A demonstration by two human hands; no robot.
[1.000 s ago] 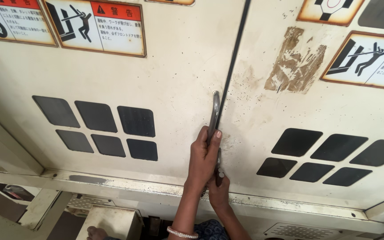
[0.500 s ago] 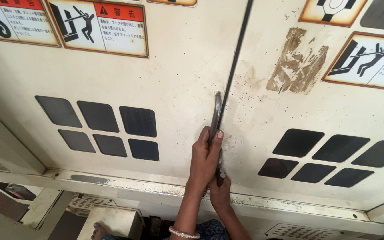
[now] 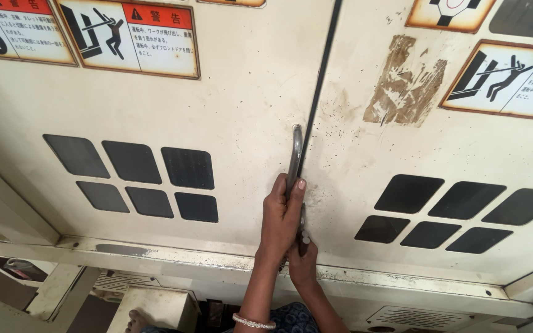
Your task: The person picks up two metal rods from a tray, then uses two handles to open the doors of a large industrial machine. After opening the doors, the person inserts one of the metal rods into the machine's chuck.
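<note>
A grey metal door handle [image 3: 295,151] runs vertically beside the dark seam [image 3: 319,92] between two cream machine doors. My left hand [image 3: 282,216], with a beaded bracelet [image 3: 253,322] on its wrist, is wrapped around the middle of the handle, thumb pressed on its right side. Just below it, my right hand [image 3: 303,262] grips the handle's lower end, touching the left hand. The lower part of the handle is hidden by both hands.
The left door [image 3: 155,111] and right door [image 3: 414,154] each carry dark square window patches and warning stickers with red and orange headers. A worn brown patch [image 3: 402,86] marks the right door. A cream ledge [image 3: 155,256] runs below. A bare foot [image 3: 137,320] shows at the bottom.
Both hands keep the same grip on the handle. Only the view has drifted slightly.
</note>
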